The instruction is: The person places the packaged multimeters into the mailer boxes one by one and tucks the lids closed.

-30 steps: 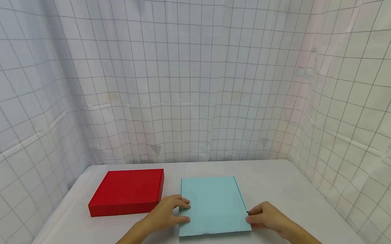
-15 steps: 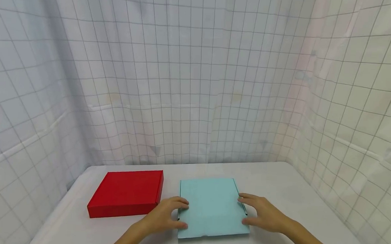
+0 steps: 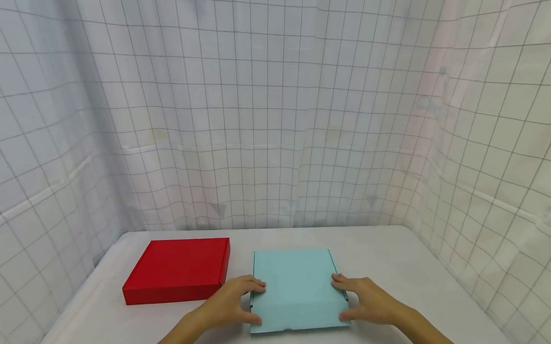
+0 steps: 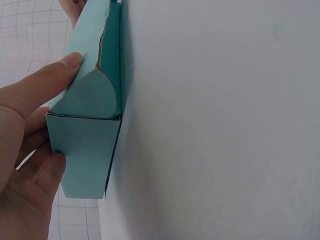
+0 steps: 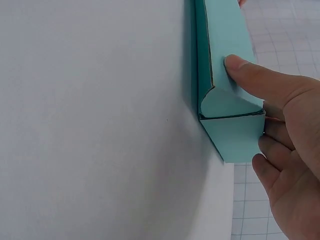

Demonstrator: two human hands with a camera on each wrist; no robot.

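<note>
A flat light-blue cardboard box lies on the table with its lid folded over the top. At the box's left edge my left hand rests on the lid, thumb near the front corner and fingers further back. My right hand lies across the right edge in the same way, fingers and thumb spread apart on the lid. In the left wrist view a rounded side flap shows below the thumb, above the box's side wall. The right wrist view shows a matching rounded flap and a gap along the front edge.
A red cardboard box, its lid down, lies left of the blue one, close behind my left hand. White cloth covers the table. A white curtain with a grid pattern encloses the back and sides.
My right hand has let go of the lid's front right corner, which it was pinching, and now lies on the lid's right edge. My left hand has hardly moved.
</note>
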